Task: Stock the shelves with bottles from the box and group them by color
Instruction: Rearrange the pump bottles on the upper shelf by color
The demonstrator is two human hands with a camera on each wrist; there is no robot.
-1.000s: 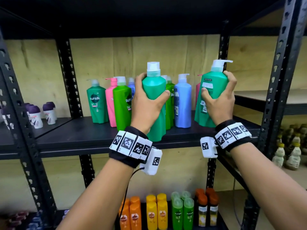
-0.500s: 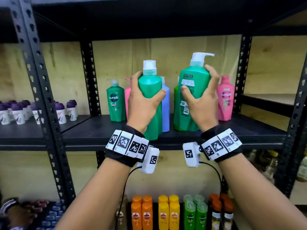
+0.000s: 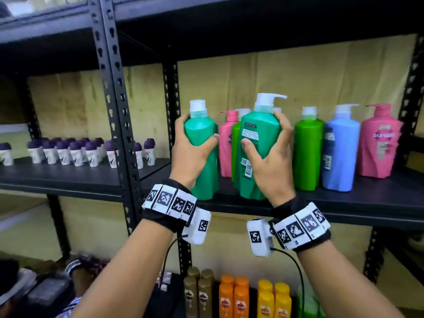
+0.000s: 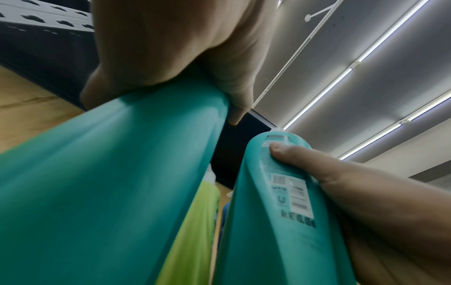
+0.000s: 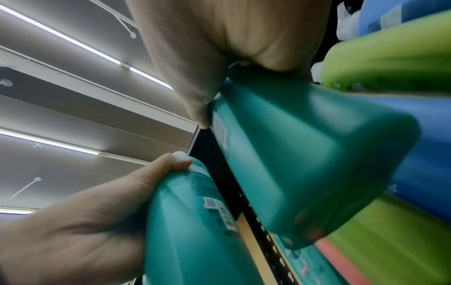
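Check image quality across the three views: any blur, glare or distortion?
Head view: shelf uprights bow from the wide lens, left edge smeared, the teal-green pump bottle sharp. Left wrist view: the capless teal-green bottle soft, ceiling light strips blown out. Right wrist view: heavy blur on the lime-green bottles.

"sunsilk" on pink bottle

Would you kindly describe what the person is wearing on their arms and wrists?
Forearms are bare, no sleeves. Each wrist has a black band carrying white square tiles printed with black coded markers, plus a white camera box bearing one marker. A thin black cable leaves each box.
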